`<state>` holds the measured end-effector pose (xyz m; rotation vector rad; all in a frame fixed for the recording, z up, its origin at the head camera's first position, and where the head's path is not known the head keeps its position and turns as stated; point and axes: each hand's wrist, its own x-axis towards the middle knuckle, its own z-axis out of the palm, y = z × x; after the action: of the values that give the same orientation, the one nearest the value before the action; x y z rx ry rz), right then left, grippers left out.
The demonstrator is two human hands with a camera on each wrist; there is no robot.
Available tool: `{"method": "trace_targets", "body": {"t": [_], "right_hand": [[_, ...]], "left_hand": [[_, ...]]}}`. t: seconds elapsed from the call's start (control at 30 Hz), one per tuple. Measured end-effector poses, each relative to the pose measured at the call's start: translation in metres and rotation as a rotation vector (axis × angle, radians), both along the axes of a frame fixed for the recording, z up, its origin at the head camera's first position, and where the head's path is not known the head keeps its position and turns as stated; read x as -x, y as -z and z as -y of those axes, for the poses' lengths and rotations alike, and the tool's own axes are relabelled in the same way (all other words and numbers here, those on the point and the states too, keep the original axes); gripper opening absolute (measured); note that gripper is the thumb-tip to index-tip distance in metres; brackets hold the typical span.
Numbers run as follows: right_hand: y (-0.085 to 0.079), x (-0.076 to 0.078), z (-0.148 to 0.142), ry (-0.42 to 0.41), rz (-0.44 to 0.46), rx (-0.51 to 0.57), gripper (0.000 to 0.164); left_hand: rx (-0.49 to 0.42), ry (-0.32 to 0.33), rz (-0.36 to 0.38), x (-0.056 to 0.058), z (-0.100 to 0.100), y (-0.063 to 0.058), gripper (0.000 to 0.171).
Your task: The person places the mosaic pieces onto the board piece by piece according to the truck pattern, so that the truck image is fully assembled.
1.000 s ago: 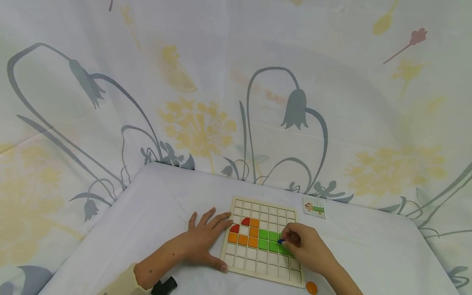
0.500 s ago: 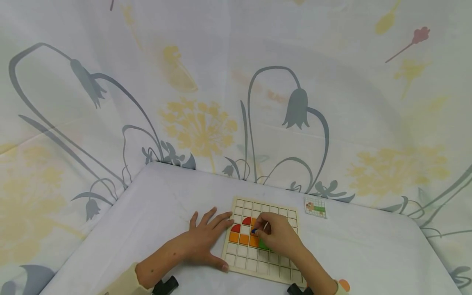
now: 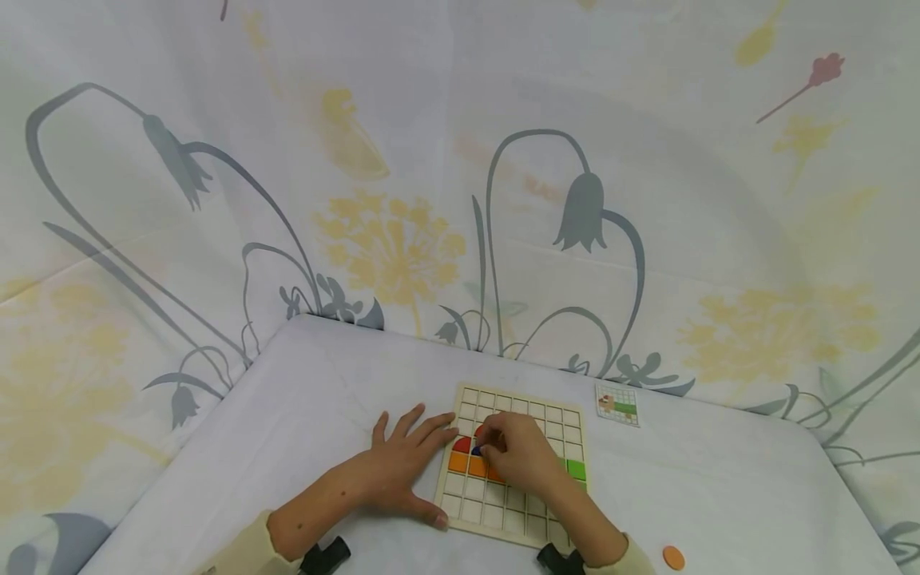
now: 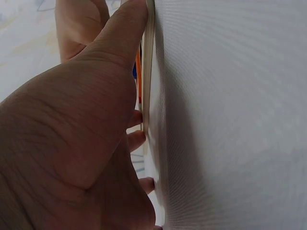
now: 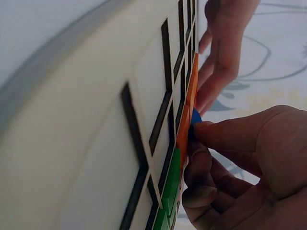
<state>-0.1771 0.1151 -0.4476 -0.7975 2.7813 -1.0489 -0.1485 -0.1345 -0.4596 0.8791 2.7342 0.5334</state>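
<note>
A pale wooden grid board (image 3: 496, 515) lies on the white table. Red quarter-round pieces (image 3: 462, 445), orange squares (image 3: 458, 461) and green squares (image 3: 576, 469) fill some of its cells. My right hand (image 3: 523, 455) pinches a small blue piece (image 5: 195, 116) between thumb and fingers, over the cell beside the red and orange pieces. Its exact shape is mostly hidden. With fingers spread, my left hand (image 3: 398, 471) rests on the table, thumb and fingertips against the board's left edge. In the left wrist view, the thumb (image 4: 120, 36) touches that edge.
Behind the board, to the right, lies a small pattern card (image 3: 616, 404) with a coloured grid picture. An orange round piece (image 3: 673, 557) sits on the table at the front right. A patterned cloth (image 3: 402, 160) hangs behind the table.
My right hand has carried the blue piece leftward from the green squares to the cell by the red pieces. The left hand has stayed in place.
</note>
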Motion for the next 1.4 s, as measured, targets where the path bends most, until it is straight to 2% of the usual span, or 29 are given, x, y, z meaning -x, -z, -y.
{"method": "trace_targets", "body": {"t": [0.4, 0.6, 0.8, 1.07, 1.3, 1.4], "right_hand": [[0.002, -0.002, 0.002, 0.031, -0.033, -0.024, 0.014], [-0.003, -0.007, -0.010, 0.053, -0.063, 0.000, 0.015], [-0.009, -0.021, -0.042, 0.060, -0.053, 0.037, 0.016], [-0.013, -0.045, -0.091, 0.110, -0.026, 0.009, 0.015], [-0.012, -0.071, -0.141, 0.036, 0.008, -0.050, 0.014], [-0.009, -0.079, -0.156, 0.044, 0.072, -0.101, 0.016]], "left_hand": [[-0.003, -0.009, -0.002, 0.001, -0.001, 0.001, 0.117], [-0.003, -0.009, 0.010, 0.001, -0.003, 0.001, 0.117], [-0.007, -0.014, 0.017, 0.000, -0.004, 0.000, 0.117], [0.005, -0.024, 0.024, -0.001, 0.000, -0.001, 0.117], [0.010, -0.022, 0.033, -0.001, -0.001, 0.000, 0.118], [0.016, -0.024, 0.038, -0.001, -0.002, -0.001, 0.118]]}}
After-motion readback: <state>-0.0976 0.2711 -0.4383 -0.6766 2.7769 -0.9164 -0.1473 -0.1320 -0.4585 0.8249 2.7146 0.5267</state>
